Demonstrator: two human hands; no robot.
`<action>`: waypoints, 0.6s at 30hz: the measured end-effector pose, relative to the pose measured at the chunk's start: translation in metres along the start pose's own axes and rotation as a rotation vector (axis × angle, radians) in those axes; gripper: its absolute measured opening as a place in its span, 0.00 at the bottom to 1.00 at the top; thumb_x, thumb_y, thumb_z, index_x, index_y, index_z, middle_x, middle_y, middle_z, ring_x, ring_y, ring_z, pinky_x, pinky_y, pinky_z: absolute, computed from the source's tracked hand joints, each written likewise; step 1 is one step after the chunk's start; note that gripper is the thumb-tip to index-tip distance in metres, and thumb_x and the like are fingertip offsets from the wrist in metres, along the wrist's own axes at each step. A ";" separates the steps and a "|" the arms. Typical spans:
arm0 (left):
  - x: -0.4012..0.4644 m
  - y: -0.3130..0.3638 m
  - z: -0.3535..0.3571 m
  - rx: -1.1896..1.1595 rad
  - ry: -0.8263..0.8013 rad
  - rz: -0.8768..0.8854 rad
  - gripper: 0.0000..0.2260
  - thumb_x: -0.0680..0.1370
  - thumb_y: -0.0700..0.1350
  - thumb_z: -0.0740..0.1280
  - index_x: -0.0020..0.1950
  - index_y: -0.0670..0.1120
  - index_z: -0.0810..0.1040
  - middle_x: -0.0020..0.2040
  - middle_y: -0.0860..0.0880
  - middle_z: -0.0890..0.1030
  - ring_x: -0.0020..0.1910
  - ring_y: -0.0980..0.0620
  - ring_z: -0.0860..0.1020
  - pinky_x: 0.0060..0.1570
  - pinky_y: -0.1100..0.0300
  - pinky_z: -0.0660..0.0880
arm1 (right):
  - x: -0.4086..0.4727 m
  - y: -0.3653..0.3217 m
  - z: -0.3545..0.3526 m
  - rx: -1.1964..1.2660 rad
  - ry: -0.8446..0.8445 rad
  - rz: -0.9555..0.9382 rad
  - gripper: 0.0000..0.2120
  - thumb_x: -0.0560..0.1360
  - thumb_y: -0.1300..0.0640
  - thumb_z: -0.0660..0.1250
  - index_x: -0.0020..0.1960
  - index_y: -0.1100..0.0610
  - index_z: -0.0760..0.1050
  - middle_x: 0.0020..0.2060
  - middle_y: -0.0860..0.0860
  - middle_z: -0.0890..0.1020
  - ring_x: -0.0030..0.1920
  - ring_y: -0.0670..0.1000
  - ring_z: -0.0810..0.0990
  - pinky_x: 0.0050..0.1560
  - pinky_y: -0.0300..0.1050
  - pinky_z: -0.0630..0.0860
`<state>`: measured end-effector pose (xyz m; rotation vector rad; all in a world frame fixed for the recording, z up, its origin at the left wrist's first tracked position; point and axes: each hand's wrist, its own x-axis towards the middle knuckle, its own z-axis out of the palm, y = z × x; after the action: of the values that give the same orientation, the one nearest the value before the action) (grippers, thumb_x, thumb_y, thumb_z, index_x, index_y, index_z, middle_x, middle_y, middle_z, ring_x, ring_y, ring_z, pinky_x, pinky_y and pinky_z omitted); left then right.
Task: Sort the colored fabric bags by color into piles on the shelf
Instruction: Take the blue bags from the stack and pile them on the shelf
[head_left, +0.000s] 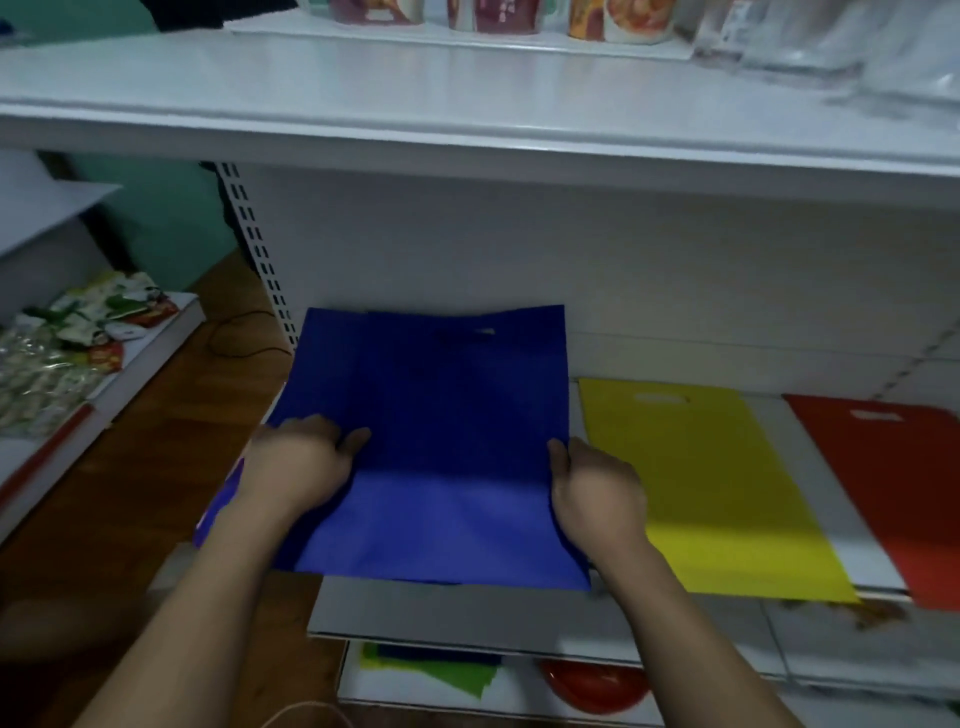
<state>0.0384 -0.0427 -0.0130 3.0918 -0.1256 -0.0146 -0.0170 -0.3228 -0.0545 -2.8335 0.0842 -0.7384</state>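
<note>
1. The blue bag (441, 441) lay flat on the shelf (467, 608), at the left end of a row, its cut-out handle toward the back panel at 12 o'clock; its left part overhung the shelf's end. A second blue edge (218, 514) showed under the left forearm, so this was probably the top of a blue pile.
2. The left hand (298, 460) rested on the bag's 9 o'clock edge, thumb laid on top; the other fingers curled over the edge and were hidden, so whether they pinched the cloth could not be told.
3. The right hand (597, 493) met the 3 o'clock edge, thumb (558, 454) on the cloth and the remaining fingers tucked beside or under it. The paired hold at opposite edges looked suited to squaring the bag on its pile.
4. The yellow bag (717, 493) lay just beside the blue one at 3 o'clock, and the red bag (904, 488) farther the same way, apart from it; separate strips of shelf kept the colours distinct.
5. On the lower shelf (415, 691) at 6 o'clock sat loose green and blue bags (441, 670), seemingly unsorted stock, beside a red round object (592, 686).
6. The upper shelf (467, 119) at 12 o'clock carried printed cups (493, 15); packaged goods (67, 343) filled another rack at 9 o'clock.
</note>
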 end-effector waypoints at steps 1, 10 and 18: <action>-0.006 0.012 0.001 -0.022 0.034 0.023 0.23 0.81 0.60 0.53 0.35 0.47 0.72 0.34 0.50 0.73 0.35 0.49 0.73 0.43 0.55 0.69 | -0.004 0.012 -0.012 -0.015 -0.045 0.038 0.19 0.79 0.53 0.57 0.30 0.54 0.60 0.19 0.52 0.70 0.20 0.53 0.58 0.26 0.39 0.56; -0.050 0.217 0.002 -0.040 0.061 0.267 0.23 0.82 0.58 0.51 0.30 0.49 0.67 0.32 0.49 0.73 0.34 0.47 0.72 0.56 0.52 0.71 | -0.077 0.176 -0.120 -0.176 -0.157 0.442 0.18 0.82 0.49 0.48 0.41 0.54 0.70 0.43 0.53 0.83 0.45 0.58 0.80 0.44 0.48 0.64; -0.104 0.414 0.021 0.029 0.105 0.593 0.25 0.82 0.60 0.47 0.32 0.47 0.67 0.39 0.45 0.81 0.42 0.43 0.79 0.54 0.51 0.69 | -0.185 0.328 -0.199 -0.206 -0.092 0.815 0.21 0.82 0.46 0.47 0.45 0.55 0.75 0.43 0.54 0.82 0.46 0.58 0.80 0.48 0.50 0.72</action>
<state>-0.0992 -0.4470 -0.0132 2.9396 -1.0263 0.1709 -0.2759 -0.6602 -0.0448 -2.6227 1.2605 -0.4160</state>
